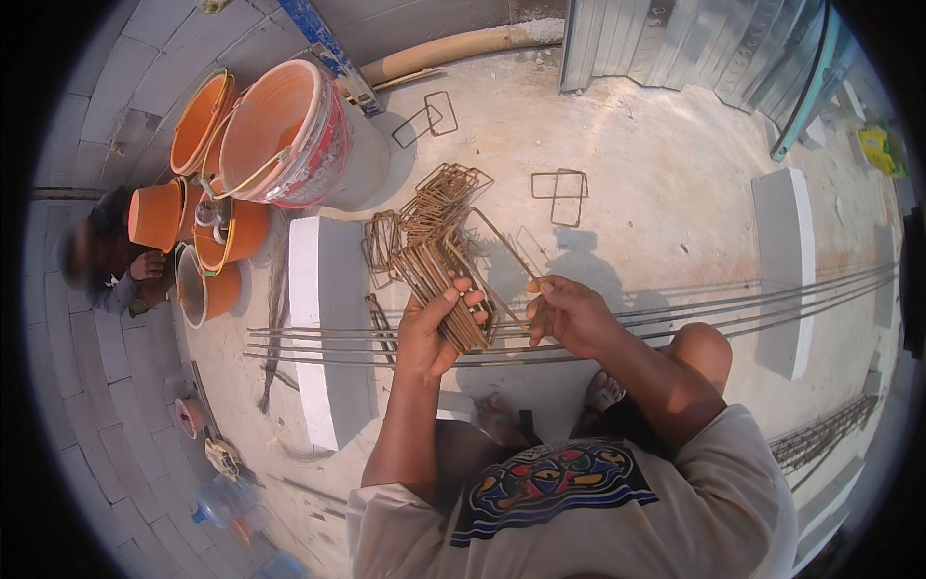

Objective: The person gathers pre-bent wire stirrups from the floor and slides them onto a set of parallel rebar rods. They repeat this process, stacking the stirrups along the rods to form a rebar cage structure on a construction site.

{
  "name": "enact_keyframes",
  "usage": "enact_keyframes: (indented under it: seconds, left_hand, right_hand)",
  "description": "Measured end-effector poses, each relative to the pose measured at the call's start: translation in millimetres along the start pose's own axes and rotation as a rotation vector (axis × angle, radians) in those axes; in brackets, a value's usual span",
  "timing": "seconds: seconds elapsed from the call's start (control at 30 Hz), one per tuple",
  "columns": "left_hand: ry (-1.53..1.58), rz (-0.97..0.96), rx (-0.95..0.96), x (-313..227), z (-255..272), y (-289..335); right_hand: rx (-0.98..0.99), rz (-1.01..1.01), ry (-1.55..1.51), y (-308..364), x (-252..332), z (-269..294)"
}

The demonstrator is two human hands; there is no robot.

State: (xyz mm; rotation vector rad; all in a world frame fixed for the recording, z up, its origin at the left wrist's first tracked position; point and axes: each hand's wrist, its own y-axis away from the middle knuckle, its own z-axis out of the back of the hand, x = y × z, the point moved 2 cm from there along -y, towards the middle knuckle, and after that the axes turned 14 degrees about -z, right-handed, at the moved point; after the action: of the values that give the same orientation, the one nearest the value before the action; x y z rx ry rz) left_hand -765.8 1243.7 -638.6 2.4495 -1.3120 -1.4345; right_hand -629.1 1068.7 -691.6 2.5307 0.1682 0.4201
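My left hand (424, 336) is wrapped round a bundle of rusty rectangular wire stirrups (422, 277), stacked side by side. A single stirrup (505, 241) slants out from the bundle, and my right hand (569, 314) pinches it between thumb and fingers. Beyond the bundle lies a tangled heap of similar stirrups (446, 193) on the concrete floor. Below my hands, several long steel bars (675, 317) run across two pale blocks, the left block (333, 396) and the right block (786, 280). Part of the bars is hidden by my hands and arms.
Several orange buckets and a large pale bucket (270, 125) stand at the far left. A crouching person (106, 251) is beside them. Loose stirrups (559, 185) lie on the floor. Corrugated metal sheets (666, 48) rise at the far right, and assembled steel cages (825, 434) lie near right.
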Motion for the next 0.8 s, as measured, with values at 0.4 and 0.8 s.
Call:
enact_keyframes:
  seconds: [0.4,0.8]
  left_hand:
    - [0.043,-0.037,-0.018,1,-15,6]
    - [-0.029,-0.036,-0.083,-7,-9,28]
  right_hand:
    - [-0.028,-0.117,0.131,-11,-23,-8]
    - [-1.059,0.016,1.775,-113,82,224]
